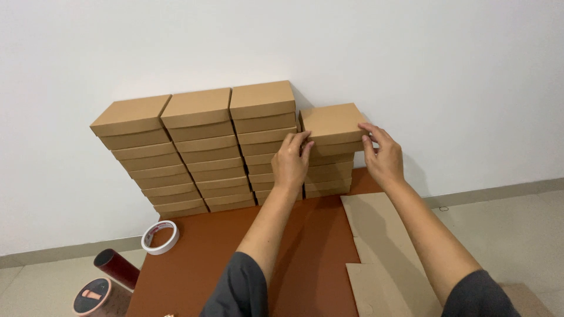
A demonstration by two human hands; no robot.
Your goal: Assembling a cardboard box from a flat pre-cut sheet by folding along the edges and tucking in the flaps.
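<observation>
Setting the top kraft box (332, 123) on the rightmost stack, centre frame.
My left hand (292, 161) and right hand (383, 154) pinch its sides; next I'd square it up.

A tape roll (160, 237) lies on the brown mat (223, 252), flat cardboard sheets (382, 246) rest at its right, a dark red tube (117, 267) lies on the floor (517, 235), white wall (411, 58) behind.

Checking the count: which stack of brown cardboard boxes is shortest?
The rightmost stack of brown cardboard boxes, whose top box both hands, left hand and right hand, grip; the three others stand taller.
</observation>
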